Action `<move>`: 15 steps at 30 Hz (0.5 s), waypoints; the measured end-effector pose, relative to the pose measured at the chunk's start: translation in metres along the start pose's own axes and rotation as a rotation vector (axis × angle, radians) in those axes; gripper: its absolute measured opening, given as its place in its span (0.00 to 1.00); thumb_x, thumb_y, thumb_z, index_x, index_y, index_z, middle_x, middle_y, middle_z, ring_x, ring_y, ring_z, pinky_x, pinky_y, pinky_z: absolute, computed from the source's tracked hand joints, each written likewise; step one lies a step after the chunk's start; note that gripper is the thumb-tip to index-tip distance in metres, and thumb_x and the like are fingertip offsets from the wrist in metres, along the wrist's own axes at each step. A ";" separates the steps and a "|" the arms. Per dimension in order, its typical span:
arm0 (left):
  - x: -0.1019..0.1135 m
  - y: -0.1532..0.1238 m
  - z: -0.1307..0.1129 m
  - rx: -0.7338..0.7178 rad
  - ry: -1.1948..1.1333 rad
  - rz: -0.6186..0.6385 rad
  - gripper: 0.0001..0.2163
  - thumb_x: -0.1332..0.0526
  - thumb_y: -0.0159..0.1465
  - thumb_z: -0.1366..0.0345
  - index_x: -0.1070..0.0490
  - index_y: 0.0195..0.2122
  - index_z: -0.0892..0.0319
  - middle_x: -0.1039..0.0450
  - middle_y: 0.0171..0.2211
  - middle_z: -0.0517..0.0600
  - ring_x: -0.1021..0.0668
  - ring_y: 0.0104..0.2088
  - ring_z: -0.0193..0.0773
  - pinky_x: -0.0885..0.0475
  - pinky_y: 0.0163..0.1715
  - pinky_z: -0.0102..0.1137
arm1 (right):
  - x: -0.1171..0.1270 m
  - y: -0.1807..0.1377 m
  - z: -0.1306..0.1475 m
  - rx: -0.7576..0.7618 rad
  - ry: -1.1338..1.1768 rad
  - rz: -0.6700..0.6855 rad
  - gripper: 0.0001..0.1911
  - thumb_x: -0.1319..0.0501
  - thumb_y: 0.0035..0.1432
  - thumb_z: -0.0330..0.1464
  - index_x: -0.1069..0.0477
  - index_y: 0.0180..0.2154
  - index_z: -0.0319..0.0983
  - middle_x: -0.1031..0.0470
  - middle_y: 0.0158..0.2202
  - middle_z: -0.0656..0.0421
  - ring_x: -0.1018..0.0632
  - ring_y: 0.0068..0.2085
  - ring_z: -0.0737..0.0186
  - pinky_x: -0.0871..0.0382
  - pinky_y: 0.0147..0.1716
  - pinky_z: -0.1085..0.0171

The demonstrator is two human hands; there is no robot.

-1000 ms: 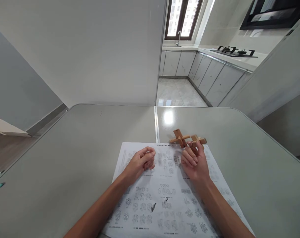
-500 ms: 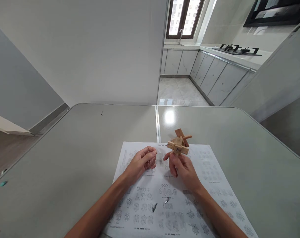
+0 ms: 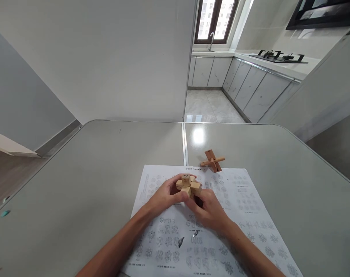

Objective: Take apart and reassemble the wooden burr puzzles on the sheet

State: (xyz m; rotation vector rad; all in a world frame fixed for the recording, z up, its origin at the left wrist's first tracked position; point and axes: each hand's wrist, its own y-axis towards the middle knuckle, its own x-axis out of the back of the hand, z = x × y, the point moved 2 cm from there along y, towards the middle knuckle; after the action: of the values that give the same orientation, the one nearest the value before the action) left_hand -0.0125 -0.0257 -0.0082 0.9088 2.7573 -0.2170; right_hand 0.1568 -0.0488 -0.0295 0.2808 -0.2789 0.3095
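Observation:
A light wooden burr puzzle [image 3: 188,185], a cross of interlocked blocks, is held over a printed instruction sheet [image 3: 238,215]. My left hand [image 3: 164,196] grips its left side with curled fingers. My right hand [image 3: 208,207] grips it from the right and below. A second, darker wooden cross puzzle [image 3: 212,161] lies on the table just beyond the sheet's far edge, untouched.
The grey table [image 3: 91,169] has a metal seam [image 3: 183,144] running down its middle. A small teal object [image 3: 4,212] lies near the left edge. Beyond the table stand a white wall and a kitchen with cabinets [image 3: 244,84].
My right hand brought the light puzzle from beside the darker one leftward and toward me. My left hand closed onto it. The darker puzzle stayed on the table.

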 end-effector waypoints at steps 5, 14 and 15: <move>0.004 0.002 0.003 -0.045 -0.012 -0.138 0.32 0.25 0.58 0.47 0.26 0.60 0.55 0.21 0.54 0.59 0.20 0.54 0.51 0.26 0.56 0.41 | 0.003 0.000 0.000 -0.078 0.073 -0.094 0.15 0.37 0.69 0.43 0.32 0.32 0.43 0.39 0.21 0.66 0.38 0.22 0.66 0.45 0.23 0.64; 0.007 0.003 0.001 -0.075 -0.028 -0.301 0.29 0.23 0.58 0.52 0.25 0.59 0.55 0.20 0.54 0.57 0.20 0.52 0.48 0.26 0.54 0.37 | 0.009 0.006 0.004 -0.153 0.242 -0.142 0.16 0.38 0.71 0.46 0.23 0.49 0.43 0.26 0.27 0.61 0.28 0.26 0.63 0.33 0.27 0.64; 0.006 0.003 0.000 -0.071 -0.030 -0.279 0.30 0.23 0.58 0.51 0.25 0.59 0.55 0.20 0.53 0.58 0.19 0.50 0.48 0.25 0.51 0.37 | 0.009 0.007 0.005 -0.162 0.266 -0.098 0.16 0.38 0.71 0.47 0.22 0.48 0.42 0.25 0.27 0.60 0.28 0.26 0.63 0.34 0.27 0.64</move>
State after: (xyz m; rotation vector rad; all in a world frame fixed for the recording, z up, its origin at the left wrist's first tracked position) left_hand -0.0152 -0.0201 -0.0096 0.4967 2.8361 -0.1768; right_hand 0.1613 -0.0418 -0.0203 0.0910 -0.0267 0.2226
